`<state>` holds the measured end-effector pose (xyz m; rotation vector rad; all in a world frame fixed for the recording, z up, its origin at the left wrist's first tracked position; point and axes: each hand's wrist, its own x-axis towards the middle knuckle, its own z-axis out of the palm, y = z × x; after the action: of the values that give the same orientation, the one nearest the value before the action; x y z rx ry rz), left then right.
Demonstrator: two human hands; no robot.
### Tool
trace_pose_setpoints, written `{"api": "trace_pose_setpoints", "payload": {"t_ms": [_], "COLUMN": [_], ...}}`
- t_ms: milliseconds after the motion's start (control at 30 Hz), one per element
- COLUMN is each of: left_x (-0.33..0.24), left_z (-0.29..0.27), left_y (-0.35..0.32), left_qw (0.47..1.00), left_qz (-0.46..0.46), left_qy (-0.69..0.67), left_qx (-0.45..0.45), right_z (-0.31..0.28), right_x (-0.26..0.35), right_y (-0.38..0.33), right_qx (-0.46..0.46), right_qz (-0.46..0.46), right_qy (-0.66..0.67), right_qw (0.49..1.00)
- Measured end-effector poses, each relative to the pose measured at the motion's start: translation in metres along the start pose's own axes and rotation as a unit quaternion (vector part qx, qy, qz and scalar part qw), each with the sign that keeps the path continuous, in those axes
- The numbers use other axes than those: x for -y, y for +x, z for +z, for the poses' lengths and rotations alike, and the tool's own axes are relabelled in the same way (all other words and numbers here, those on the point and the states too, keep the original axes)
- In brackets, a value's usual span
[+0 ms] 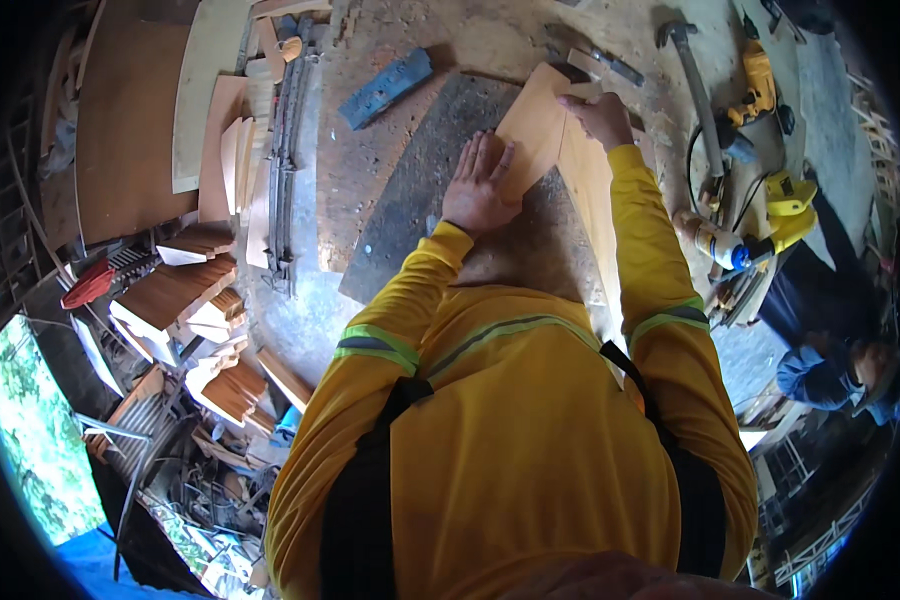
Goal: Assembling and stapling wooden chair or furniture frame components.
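My left hand [480, 185] lies with fingers stretched out, partly on a short light-brown wooden board [535, 120] and partly on the dark, worn board [410, 175] beneath it. At the short board's right edge, near its far end, my right hand [602, 120] is closed with the index finger and thumb toward the wood. Whatever it may be gripping is too small or hidden to make out. A longer pale plank [583, 180] runs from below the right hand toward my body, its edge meeting the short board.
A blue-grey block [385, 88] lies beyond my left hand. On the right are a claw hammer [692, 90], a yellow drill [757, 85], another yellow power tool [792, 207] and a blue-capped bottle [720, 245]. Bar clamps [285, 165] and stacked wood [175, 290] occupy the left. A person [830, 375] is at right.
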<state>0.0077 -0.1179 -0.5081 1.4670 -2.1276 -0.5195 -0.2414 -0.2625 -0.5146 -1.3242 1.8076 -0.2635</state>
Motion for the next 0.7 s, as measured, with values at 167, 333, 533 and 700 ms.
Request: {"api": "trace_pose_setpoints", "payload": {"t_ms": [167,333,533,700], "left_x": [0.0,0.003,-0.004,-0.019], "left_z": [-0.005,-0.003,-0.004,-0.008], "left_y": [0.002,0.002,0.002,0.014], "left_qw": [1.0,1.0,1.0,0.996], "left_qz": [0.001,0.002,-0.002,-0.064], "left_qy": [-0.017,-0.021,0.003,0.054], "left_qx": [0.011,0.021,0.013,0.028], "right_z": [-0.004,0.005,0.026,0.027], "right_x": [0.014,0.004,-0.029,-0.029], "right_y": [0.017,-0.02,-0.093,-0.104], "right_qx": [-0.079,-0.248,-0.232,-0.155], "right_qz": [-0.035,-0.188,-0.253,-0.105], "right_qy": [0.048,0.02,-0.139,-0.052], "right_qw": [0.995,0.95,0.929,0.981]}}
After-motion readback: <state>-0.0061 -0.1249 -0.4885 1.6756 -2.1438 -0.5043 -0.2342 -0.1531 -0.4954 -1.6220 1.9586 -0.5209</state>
